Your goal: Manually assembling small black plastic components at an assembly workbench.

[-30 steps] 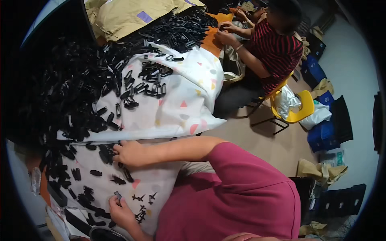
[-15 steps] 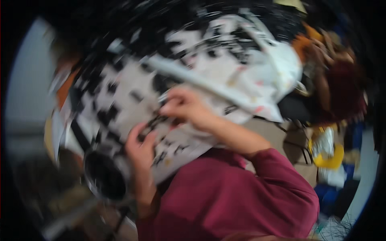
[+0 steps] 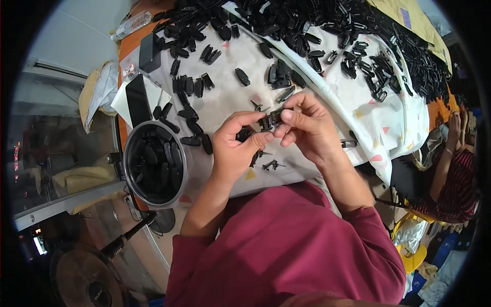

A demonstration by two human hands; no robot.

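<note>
In front of my chest, my left hand point(image 3: 236, 140) and my right hand point(image 3: 311, 127) meet over the cloth-covered table. A small black plastic part point(image 3: 267, 122) is pinched between the left thumb and forefinger. My right thumb and forefinger grip its other end, and the fingertips partly hide it. Just below the hands lies a small spiky black piece point(image 3: 273, 165), and a similar one point(image 3: 259, 106) lies beyond them. A lone oval black part point(image 3: 242, 77) rests farther off on the patterned cloth point(image 3: 225, 179).
A metal bowl point(image 3: 182, 192) of black parts stands at the left edge. Beyond it lie a dark phone-like slab point(image 3: 137, 101) and a plastic bottle point(image 3: 132, 25). A large heap of black parts point(image 3: 327, 20) covers the far side. Another person's arm point(image 3: 444, 163) shows at right.
My hands have come together, with the black part now held between them. The view has shifted and turned, and the earlier blur is gone.
</note>
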